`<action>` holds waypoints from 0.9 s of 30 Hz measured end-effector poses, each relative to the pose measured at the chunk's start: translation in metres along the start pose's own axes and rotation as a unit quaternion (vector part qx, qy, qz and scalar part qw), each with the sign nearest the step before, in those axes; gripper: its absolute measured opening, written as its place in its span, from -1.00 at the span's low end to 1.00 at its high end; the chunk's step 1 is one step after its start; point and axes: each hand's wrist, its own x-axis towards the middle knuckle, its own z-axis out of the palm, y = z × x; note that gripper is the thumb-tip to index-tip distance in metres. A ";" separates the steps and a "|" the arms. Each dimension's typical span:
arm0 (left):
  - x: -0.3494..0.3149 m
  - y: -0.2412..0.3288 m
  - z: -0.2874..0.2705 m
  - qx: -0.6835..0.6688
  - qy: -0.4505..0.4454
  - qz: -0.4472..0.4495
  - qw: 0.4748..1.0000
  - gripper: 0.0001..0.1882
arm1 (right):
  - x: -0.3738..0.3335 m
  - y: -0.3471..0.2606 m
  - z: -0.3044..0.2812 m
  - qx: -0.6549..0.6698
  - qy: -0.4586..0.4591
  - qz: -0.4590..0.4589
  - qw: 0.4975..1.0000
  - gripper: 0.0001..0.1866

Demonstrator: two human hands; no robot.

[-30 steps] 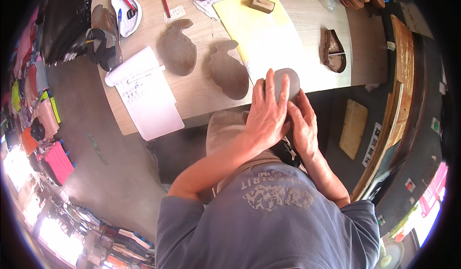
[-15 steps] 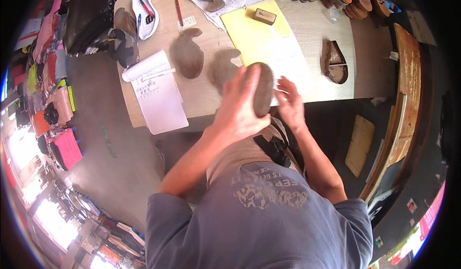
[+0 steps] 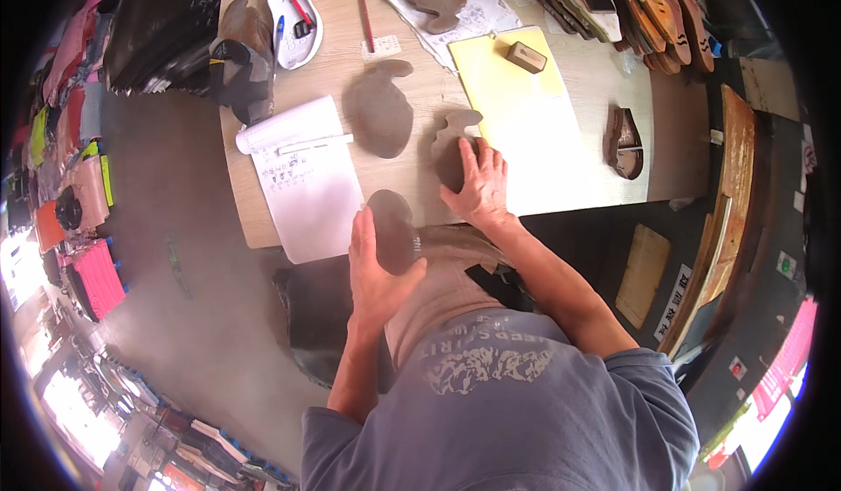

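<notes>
My left hand [image 3: 370,272] is wrapped round a dark brown oval piece [image 3: 392,228], held at the table's front edge with thumb and fingers on opposite sides. Farther right, my right hand [image 3: 482,184] has its fingers and thumb on a brown piece with a hooked end [image 3: 448,141], which lies by the yellow folder. A larger brown piece of similar hooked outline [image 3: 381,110] rests on the table to its left. The material of these pieces cannot be made out for certain.
A notepad [image 3: 302,184] with a white pen lies front left. Behind are a white tray [image 3: 302,44] with pens, a red pencil [image 3: 365,22], and a yellow folder [image 3: 491,70] bearing a small block [image 3: 526,57]. A metal cutting die [image 3: 625,145] sits right; stacked sole-shaped pieces [image 3: 648,9] stand back right.
My left hand has brought the oval piece left and nearer to me. My right hand has moved left onto the hooked piece on the table. The whole view has shifted slightly.
</notes>
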 end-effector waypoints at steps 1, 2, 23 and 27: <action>0.002 -0.005 -0.005 -0.006 -0.002 0.006 1.000 0.25 | 0.002 -0.004 -0.003 -0.004 -0.004 0.010 1.000 0.14; 0.004 -0.008 -0.011 -0.012 -0.007 0.011 1.000 0.25 | 0.003 -0.008 -0.007 -0.001 -0.005 0.014 1.000 0.14; 0.045 -0.022 -0.082 -0.147 -0.022 0.039 0.988 0.15 | 0.103 -0.124 0.010 0.051 0.033 0.024 0.998 -0.02; 0.056 0.000 -0.070 -0.157 -0.059 0.062 0.984 0.22 | 0.072 -0.102 -0.028 0.275 0.048 0.049 0.959 -0.16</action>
